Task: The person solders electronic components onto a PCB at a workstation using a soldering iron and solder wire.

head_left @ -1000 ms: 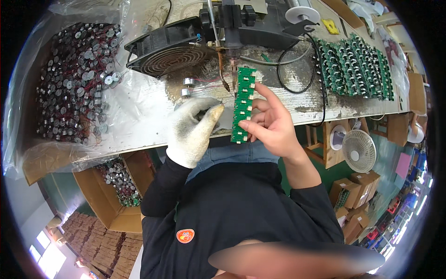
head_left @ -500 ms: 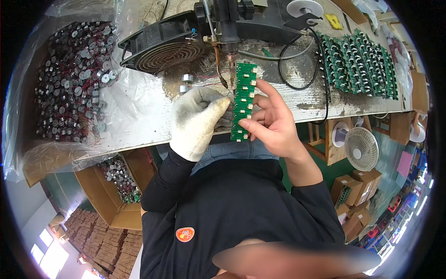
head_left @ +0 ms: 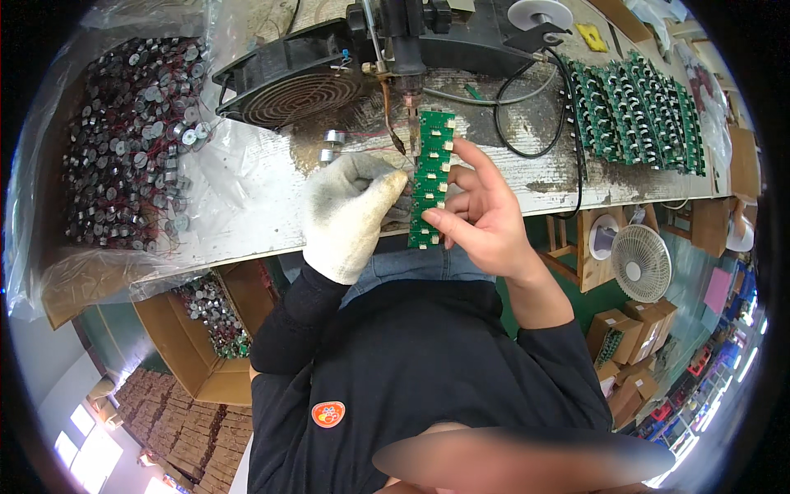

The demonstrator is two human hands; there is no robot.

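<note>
My bare right hand (head_left: 485, 218) grips a long green circuit board strip (head_left: 429, 183) by its right edge, thumb on top. White connectors line that edge. The board stands lengthwise away from me, its upper part beside the soldering iron tip (head_left: 414, 140) and a thin bent feed tube (head_left: 392, 123). On the board's left, my left hand (head_left: 350, 210), in a white glove, is closed in a pinch close to the board's edge. Its fingertips hide what they hold. Just beyond the glove lie two small round silver motors (head_left: 333, 136) with thin red wires running toward the iron.
A large pile of small wired motors (head_left: 132, 148) fills the left of the bench. A black fan (head_left: 300, 92) stands behind my left hand. Rows of green boards (head_left: 638, 115) lie at right, past a looped black cable (head_left: 496, 115). An open carton (head_left: 197, 375) sits below the bench's left.
Both hands and the board hold almost the same place. The two motors beyond the glove have shifted very slightly.
</note>
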